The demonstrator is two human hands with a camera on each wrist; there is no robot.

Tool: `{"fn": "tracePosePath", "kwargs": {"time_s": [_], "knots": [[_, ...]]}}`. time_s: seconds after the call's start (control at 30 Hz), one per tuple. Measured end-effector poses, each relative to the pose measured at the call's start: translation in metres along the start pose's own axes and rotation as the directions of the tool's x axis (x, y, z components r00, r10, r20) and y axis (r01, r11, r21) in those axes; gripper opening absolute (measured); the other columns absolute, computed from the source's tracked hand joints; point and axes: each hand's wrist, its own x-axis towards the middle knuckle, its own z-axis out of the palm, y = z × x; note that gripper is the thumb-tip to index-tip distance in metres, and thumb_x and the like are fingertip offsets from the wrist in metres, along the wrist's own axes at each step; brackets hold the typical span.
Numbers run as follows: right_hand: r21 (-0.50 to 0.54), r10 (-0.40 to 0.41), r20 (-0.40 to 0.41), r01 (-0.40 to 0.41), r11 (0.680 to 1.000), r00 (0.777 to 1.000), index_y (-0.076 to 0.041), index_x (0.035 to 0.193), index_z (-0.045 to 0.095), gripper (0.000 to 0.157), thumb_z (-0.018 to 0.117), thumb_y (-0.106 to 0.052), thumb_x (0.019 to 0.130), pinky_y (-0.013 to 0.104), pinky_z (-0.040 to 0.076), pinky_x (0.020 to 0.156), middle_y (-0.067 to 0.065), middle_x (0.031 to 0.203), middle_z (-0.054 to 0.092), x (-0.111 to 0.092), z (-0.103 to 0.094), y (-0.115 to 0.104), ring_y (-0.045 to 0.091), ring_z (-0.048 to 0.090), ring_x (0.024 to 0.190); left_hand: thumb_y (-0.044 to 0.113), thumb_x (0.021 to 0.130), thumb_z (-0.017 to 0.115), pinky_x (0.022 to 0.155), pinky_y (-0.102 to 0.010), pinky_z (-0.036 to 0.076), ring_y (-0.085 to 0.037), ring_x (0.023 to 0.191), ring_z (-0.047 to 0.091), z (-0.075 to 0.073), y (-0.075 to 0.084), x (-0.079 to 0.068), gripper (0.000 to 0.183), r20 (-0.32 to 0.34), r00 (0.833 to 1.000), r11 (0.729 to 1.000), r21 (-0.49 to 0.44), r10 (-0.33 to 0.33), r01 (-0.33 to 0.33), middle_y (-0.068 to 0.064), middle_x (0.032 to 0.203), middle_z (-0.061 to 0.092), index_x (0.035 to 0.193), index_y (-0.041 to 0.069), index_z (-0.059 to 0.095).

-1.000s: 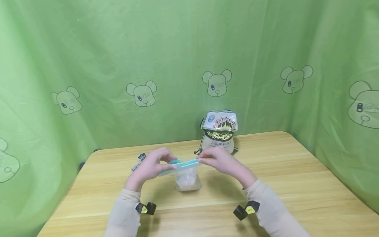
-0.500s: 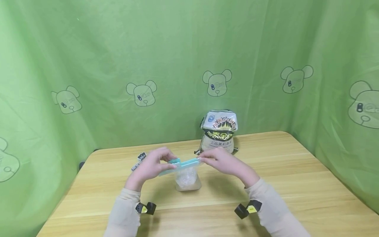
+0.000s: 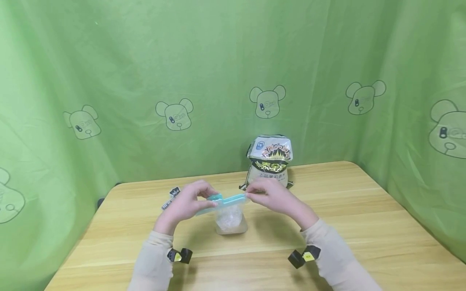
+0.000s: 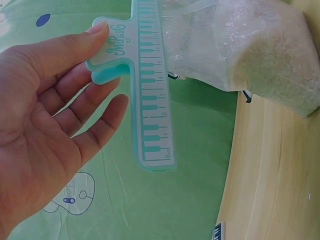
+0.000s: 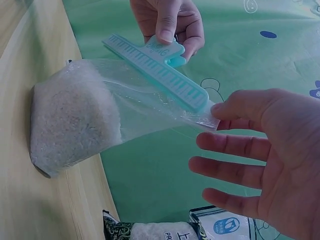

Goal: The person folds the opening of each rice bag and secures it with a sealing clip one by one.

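A clear plastic bag of rice [image 3: 231, 224] stands on the table, its gathered top drawn up. My left hand [image 3: 190, 199] pinches the grip tabs of a mint-green clip [image 4: 152, 95] between thumb and fingers. The clip, printed with piano keys and a ruler scale, lies across the bag's upper part in the right wrist view. On the other side, my right hand [image 5: 260, 145] pinches the bag's top corner [image 5: 202, 119] between thumb and index finger, right by the clip's end. The other fingers of that hand are spread.
Behind the right hand, a printed rice package [image 3: 271, 159] stands near the table's back edge. A black-and-white clip with piano keys [image 3: 171, 198] lies on the table [image 3: 349, 226] beyond the left hand. Green curtain [image 3: 218, 60] encloses the back and sides.
My right hand has shifted very slightly to the right, still pinching the bag's corner. The left hand, the clip and the bag stay almost in place.
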Motion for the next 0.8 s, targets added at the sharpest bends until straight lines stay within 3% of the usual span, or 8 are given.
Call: {"fn": "tracePosePath", "kwargs": {"time_s": [0.2, 0.47, 0.8], "knots": [[-0.027, -0.028, 0.002, 0.028, 0.999, 1.0, -0.016, 0.094, 0.072, 0.009, 0.064, -0.02, 0.092, 0.028, 0.056, 0.076, -0.006, 0.088, 0.07, -0.0005, -0.0013, 0.0007, 0.007, 0.063, 0.081, 0.014, 0.081, 0.076, 0.089, -0.042, 0.054, -0.011, 0.087, 0.063, 0.0005, 0.0014, 0.0008, 0.018, -0.007, 1.0, 1.0, 0.006, 0.005, -0.005, 0.001, 0.097, 0.069, 0.098, 0.014, 0.07], [-0.07, -0.021, 0.038, 0.024, 0.997, 0.999, -0.017, 0.093, 0.071, 0.01, 0.063, -0.022, 0.093, 0.03, 0.056, 0.08, -0.005, 0.09, 0.07, -0.0017, -0.0051, -0.0014, 0.009, 0.064, 0.084, 0.013, 0.081, 0.076, 0.088, -0.041, 0.054, -0.011, 0.087, 0.063, 0.0039, 0.0019, 0.0019, 0.018, -0.011, 1.0, 1.0, 0.015, 0.013, -0.013, 0.001, 0.096, 0.069, 0.098, 0.014, 0.07], [-0.1, -0.023, 0.045, 0.027, 0.995, 0.999, -0.017, 0.088, 0.071, 0.008, 0.064, -0.02, 0.092, 0.032, 0.057, 0.078, -0.004, 0.088, 0.07, -0.0021, -0.0085, -0.0019, 0.009, 0.064, 0.081, 0.013, 0.081, 0.076, 0.084, -0.029, 0.053, -0.01, 0.086, 0.063, 0.0083, 0.0043, 0.0028, 0.017, -0.03, 0.998, 0.998, 0.033, 0.05, -0.049, 0.001, 0.095, 0.069, 0.097, 0.013, 0.07]]}}
